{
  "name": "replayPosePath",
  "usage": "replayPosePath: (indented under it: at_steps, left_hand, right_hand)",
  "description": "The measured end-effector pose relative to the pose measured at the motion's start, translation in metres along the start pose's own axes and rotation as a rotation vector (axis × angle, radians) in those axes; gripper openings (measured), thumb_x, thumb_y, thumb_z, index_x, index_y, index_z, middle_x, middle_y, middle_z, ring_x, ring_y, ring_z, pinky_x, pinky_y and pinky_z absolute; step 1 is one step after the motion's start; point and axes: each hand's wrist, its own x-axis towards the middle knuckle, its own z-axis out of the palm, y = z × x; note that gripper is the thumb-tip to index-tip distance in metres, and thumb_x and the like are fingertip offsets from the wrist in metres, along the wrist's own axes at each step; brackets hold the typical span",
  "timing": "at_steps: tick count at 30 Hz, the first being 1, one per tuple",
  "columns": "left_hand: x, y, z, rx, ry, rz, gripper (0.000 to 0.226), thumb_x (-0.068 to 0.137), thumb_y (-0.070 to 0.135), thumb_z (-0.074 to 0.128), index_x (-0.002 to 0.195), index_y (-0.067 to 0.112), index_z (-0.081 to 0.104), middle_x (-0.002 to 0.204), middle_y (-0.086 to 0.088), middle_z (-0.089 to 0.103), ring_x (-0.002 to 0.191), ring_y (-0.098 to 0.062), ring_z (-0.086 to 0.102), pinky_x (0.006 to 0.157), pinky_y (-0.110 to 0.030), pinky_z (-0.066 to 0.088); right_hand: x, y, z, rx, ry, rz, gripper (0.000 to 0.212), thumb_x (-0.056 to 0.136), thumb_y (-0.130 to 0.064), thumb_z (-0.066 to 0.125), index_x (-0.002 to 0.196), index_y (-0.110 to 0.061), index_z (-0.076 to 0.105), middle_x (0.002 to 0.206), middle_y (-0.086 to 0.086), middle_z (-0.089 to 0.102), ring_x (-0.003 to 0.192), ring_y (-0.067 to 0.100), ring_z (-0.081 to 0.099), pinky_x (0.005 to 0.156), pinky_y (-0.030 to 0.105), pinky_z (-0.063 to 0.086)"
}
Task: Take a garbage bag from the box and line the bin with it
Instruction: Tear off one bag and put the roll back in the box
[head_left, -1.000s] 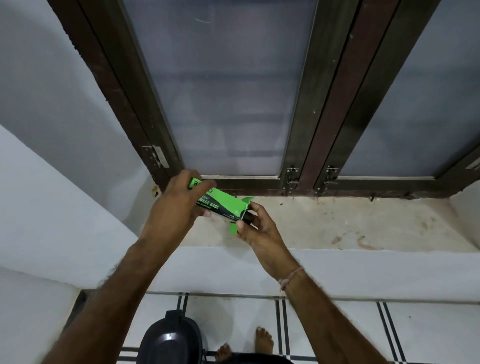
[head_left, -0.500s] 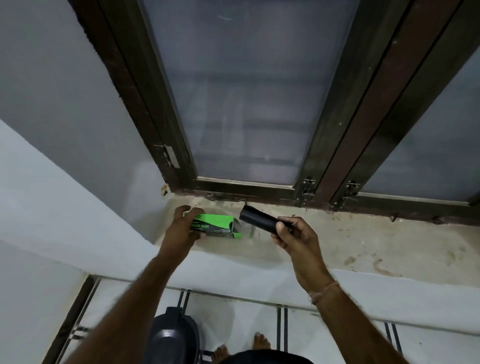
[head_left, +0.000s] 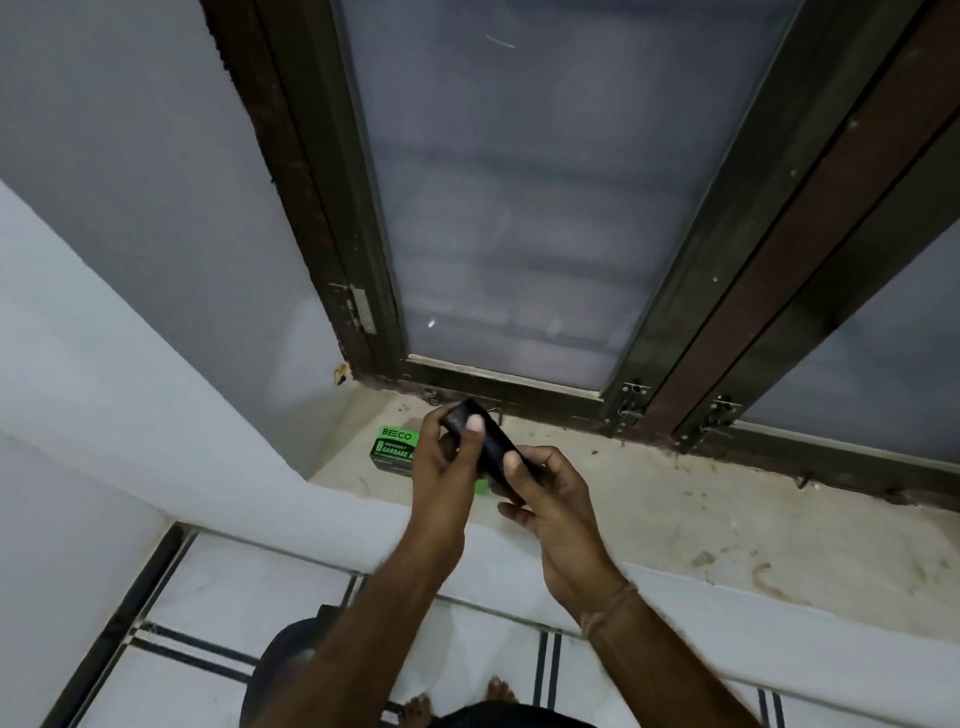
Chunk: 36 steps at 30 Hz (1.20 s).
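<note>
Left hand (head_left: 441, 470) off box (head_left: 392, 448), pinching bag roll (head_left: 492, 444), right hand (head_left: 556, 506) gripping it too

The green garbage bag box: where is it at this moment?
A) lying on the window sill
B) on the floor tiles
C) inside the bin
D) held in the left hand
A: the green garbage bag box lies on the window sill, while the left hand and right hand hold only the black roll of garbage bags.
</note>
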Motion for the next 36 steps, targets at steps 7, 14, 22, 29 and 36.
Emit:
replayPosePath:
  at_steps: [7, 14, 22, 29, 36]
  left_hand:
    - [-0.007, -0.01, -0.009, -0.073, -0.149, -0.112, 0.027, 0.102, 0.026, 0.06, 0.125, 0.014, 0.069, 0.117, -0.01, 0.077, 0.115, -0.026, 0.071, 0.098, -0.045, 0.058]
    - [-0.015, -0.015, 0.002, -0.275, -0.132, -0.304, 0.043, 0.097, 0.046, 0.053, 0.127, 0.018, 0.067, 0.122, -0.007, 0.077, 0.115, -0.024, 0.072, 0.093, -0.04, 0.057]
    - [-0.015, -0.019, -0.005, -0.25, -0.169, -0.403, 0.06, 0.098, 0.057, 0.051, 0.137, 0.013, 0.063, 0.131, -0.013, 0.072, 0.122, -0.032, 0.068, 0.108, -0.053, 0.049]
    - [-0.013, -0.011, -0.012, -0.193, -0.177, -0.303, 0.048, 0.106, 0.042, 0.047, 0.135, 0.008, 0.063, 0.128, -0.017, 0.072, 0.12, -0.032, 0.069, 0.099, -0.043, 0.057]
    - [-0.011, -0.013, -0.022, -0.216, -0.127, -0.308, 0.05, 0.101, 0.045, 0.054, 0.134, 0.008, 0.063, 0.129, -0.018, 0.071, 0.118, -0.031, 0.069, 0.09, -0.038, 0.057]
  right_hand:
    - [0.005, -0.004, 0.01, -0.078, 0.057, -0.082, 0.037, 0.098, -0.027, 0.069, 0.09, 0.007, 0.058, 0.082, 0.016, 0.061, 0.077, 0.019, 0.057, 0.064, 0.024, 0.051]
    - [0.015, -0.009, 0.013, 0.063, 0.226, 0.105, 0.031, 0.101, -0.032, 0.063, 0.09, -0.004, 0.062, 0.082, 0.01, 0.07, 0.08, 0.023, 0.064, 0.065, 0.03, 0.056]
    - [0.028, -0.027, 0.011, 0.214, 0.383, 0.16, 0.028, 0.112, -0.019, 0.039, 0.091, -0.019, 0.058, 0.069, 0.0, 0.05, 0.062, 0.014, 0.046, 0.054, 0.022, 0.045]
    - [0.022, -0.014, -0.005, -0.501, -0.038, -0.132, 0.029, 0.085, -0.045, 0.079, 0.101, -0.022, 0.073, 0.095, -0.009, 0.076, 0.09, 0.009, 0.071, 0.082, 0.026, 0.058]
    - [0.029, -0.007, -0.016, -0.341, -0.012, -0.095, 0.026, 0.104, -0.022, 0.061, 0.088, -0.002, 0.055, 0.08, 0.007, 0.056, 0.079, 0.019, 0.052, 0.07, 0.032, 0.046]
